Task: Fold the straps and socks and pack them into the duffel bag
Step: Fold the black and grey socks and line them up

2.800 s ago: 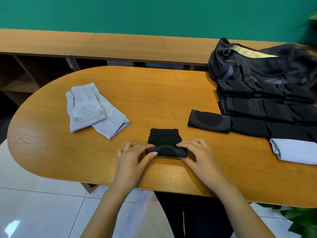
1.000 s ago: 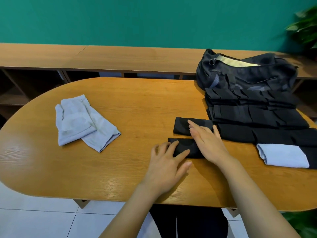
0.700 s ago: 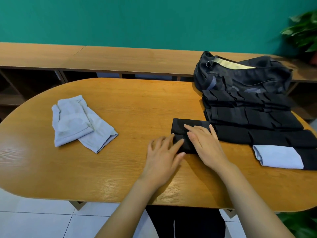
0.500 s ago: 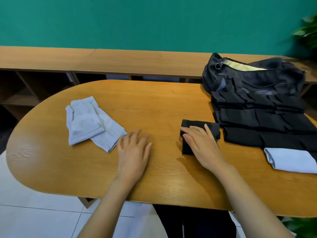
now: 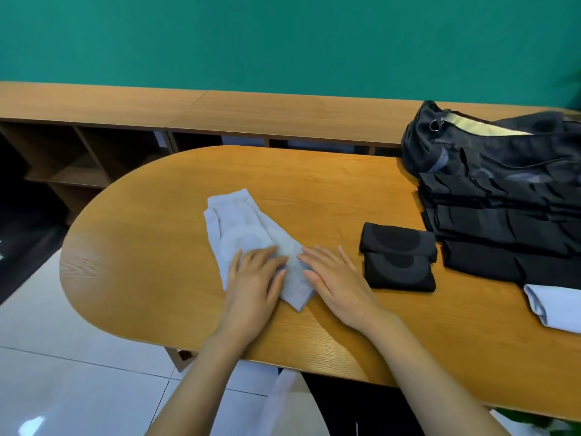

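Wooden table (image 5: 157, 247) up front, my left hand (image 5: 251, 287) lies flat on the grey socks (image 5: 248, 234), right hand (image 5: 336, 281) flat beside, neither gripping anything.

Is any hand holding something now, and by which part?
Nothing is gripped. The left hand lies flat on the grey socks, near end; the right hand touches their right edge.
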The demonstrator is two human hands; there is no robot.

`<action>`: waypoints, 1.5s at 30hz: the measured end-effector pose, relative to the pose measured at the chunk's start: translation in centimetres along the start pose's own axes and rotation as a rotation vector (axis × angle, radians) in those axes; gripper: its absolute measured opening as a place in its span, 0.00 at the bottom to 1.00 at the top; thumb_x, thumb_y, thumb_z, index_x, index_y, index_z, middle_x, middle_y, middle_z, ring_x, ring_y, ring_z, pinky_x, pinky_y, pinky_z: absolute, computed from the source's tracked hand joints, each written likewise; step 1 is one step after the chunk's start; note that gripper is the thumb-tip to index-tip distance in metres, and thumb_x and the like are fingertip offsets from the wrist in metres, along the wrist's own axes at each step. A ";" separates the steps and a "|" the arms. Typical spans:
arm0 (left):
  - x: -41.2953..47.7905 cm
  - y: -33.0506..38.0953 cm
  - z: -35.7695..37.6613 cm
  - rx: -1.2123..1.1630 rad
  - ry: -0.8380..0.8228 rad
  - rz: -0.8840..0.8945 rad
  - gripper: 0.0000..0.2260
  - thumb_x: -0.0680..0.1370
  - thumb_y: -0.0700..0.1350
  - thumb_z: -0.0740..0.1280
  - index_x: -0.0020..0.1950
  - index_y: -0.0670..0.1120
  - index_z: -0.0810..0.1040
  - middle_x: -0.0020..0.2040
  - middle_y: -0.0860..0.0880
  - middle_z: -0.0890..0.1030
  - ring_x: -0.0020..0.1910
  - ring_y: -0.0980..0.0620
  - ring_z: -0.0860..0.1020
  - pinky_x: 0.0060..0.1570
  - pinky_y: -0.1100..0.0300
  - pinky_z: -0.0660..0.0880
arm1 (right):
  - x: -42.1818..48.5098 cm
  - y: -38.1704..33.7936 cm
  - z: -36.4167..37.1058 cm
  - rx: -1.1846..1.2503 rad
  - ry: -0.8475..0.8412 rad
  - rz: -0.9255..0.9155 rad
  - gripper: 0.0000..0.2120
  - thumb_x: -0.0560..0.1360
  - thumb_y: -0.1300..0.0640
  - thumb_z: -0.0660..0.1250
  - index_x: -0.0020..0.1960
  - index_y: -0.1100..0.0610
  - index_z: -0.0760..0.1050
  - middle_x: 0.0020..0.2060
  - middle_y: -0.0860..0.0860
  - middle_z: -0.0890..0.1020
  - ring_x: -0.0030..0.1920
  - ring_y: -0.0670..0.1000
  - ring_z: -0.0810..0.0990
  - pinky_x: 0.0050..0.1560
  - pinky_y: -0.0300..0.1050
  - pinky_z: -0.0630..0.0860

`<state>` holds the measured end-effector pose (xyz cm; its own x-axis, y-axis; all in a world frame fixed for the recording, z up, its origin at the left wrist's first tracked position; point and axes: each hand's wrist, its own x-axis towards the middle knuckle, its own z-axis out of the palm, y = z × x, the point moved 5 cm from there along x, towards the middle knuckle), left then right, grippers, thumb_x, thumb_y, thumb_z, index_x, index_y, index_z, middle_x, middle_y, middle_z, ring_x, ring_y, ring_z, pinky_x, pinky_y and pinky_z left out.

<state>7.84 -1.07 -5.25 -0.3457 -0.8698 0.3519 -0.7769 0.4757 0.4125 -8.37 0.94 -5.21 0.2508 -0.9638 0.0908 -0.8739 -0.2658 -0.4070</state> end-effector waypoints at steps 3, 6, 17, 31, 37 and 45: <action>0.0 -2.3 0.5 0.094 -0.064 -0.093 0.21 0.80 0.56 0.55 0.69 0.51 0.75 0.72 0.47 0.71 0.71 0.44 0.66 0.73 0.43 0.56 | -0.3 -0.5 1.1 -0.034 -0.084 -0.031 0.35 0.77 0.34 0.36 0.76 0.46 0.63 0.76 0.41 0.62 0.75 0.41 0.55 0.77 0.45 0.41; -0.1 -3.8 0.3 0.105 -0.046 -0.118 0.19 0.81 0.52 0.56 0.69 0.49 0.74 0.68 0.48 0.75 0.68 0.46 0.72 0.67 0.45 0.66 | -1.1 -0.7 1.6 -0.108 -0.056 -0.022 0.34 0.77 0.37 0.36 0.75 0.46 0.65 0.74 0.43 0.65 0.72 0.46 0.60 0.74 0.45 0.55; -0.9 -6.9 -3.0 0.219 0.185 -0.401 0.14 0.76 0.34 0.63 0.59 0.44 0.78 0.50 0.42 0.82 0.50 0.39 0.78 0.50 0.48 0.69 | -3.1 -0.6 0.7 -0.274 0.141 0.121 0.27 0.78 0.38 0.45 0.55 0.48 0.78 0.51 0.45 0.76 0.51 0.50 0.74 0.51 0.46 0.71; 0.0 -6.9 -0.8 0.314 0.046 -0.389 0.17 0.81 0.48 0.61 0.69 0.45 0.74 0.71 0.45 0.72 0.72 0.43 0.67 0.69 0.36 0.56 | -3.3 -1.5 3.3 -0.200 -0.109 0.136 0.47 0.65 0.27 0.21 0.79 0.45 0.43 0.79 0.46 0.43 0.79 0.52 0.40 0.75 0.48 0.43; 0.1 -7.2 -1.5 0.237 -0.030 -0.387 0.25 0.81 0.57 0.59 0.76 0.49 0.65 0.77 0.46 0.62 0.77 0.44 0.56 0.72 0.37 0.42 | -2.9 -1.8 2.6 0.039 -0.121 0.221 0.37 0.73 0.30 0.40 0.79 0.44 0.46 0.79 0.45 0.42 0.78 0.47 0.38 0.76 0.47 0.42; -2.4 0.7 -0.1 -0.180 -0.080 0.133 0.20 0.74 0.65 0.62 0.57 0.55 0.81 0.61 0.58 0.77 0.64 0.60 0.71 0.73 0.47 0.54 | -4.4 0.4 -0.2 0.201 0.047 0.124 0.19 0.79 0.45 0.61 0.69 0.47 0.72 0.69 0.39 0.69 0.68 0.35 0.61 0.69 0.32 0.59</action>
<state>8.13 1.33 -5.70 -0.4849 -0.8024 0.3479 -0.6178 0.5959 0.5131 -9.93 5.08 -5.59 0.1231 -0.9900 0.0693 -0.7952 -0.1402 -0.5899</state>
